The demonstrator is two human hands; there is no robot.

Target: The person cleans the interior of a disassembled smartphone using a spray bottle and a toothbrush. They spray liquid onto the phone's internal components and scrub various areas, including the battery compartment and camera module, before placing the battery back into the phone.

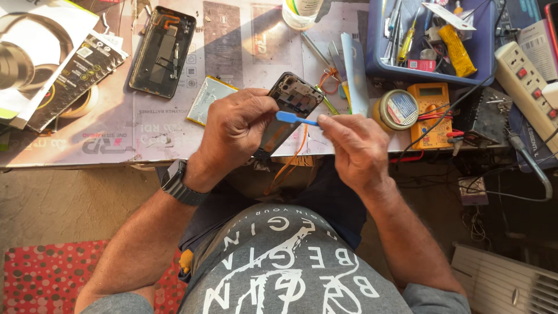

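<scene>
At frame centre, my left hand (235, 131) clasps the opened phone (289, 110) while my right hand (354, 145) pinches a blue pry tool (295, 119) against its exposed back.

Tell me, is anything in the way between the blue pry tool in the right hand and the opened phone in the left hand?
Nothing visible is. The right hand pinches the blue pry tool, and its flat tip already lies on the opened phone, which the left hand grips from the side. A loose orange ribbon cable hangs below, off the tool's path.
</scene>
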